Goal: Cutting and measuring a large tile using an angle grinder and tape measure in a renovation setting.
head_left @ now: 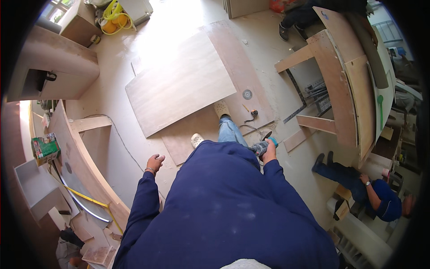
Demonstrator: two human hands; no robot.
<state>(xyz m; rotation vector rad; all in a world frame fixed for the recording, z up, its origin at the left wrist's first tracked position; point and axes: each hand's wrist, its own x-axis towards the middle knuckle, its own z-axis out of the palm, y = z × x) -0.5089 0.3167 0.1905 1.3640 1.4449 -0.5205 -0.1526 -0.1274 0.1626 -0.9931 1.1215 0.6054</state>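
Note:
My right hand (pixel 270 151) is wrapped round an angle grinder (pixel 259 148) with a grey and teal body and a dark disc edge, held low beside my right leg. My left hand (pixel 155 162) hangs out to the left, holding nothing, its fingers loosely bent and apart. Ahead of my feet a large pale board (pixel 181 83) lies at an angle on top of a browner sheet (pixel 244 67). On that lower sheet rest a round grey disc (pixel 247 94), a black and orange tape measure (pixel 254 113) and a pencil (pixel 245 108).
Wooden-topped tables stand on the left (pixel 83 148) and right (pixel 333 85). Cables (pixel 121 136) trail over the floor. A green box (pixel 46 149) and a yellow tape (pixel 89 197) lie on the left table. One person (pixel 380 197) bends at lower right; another (pixel 304 20) stands at the far right.

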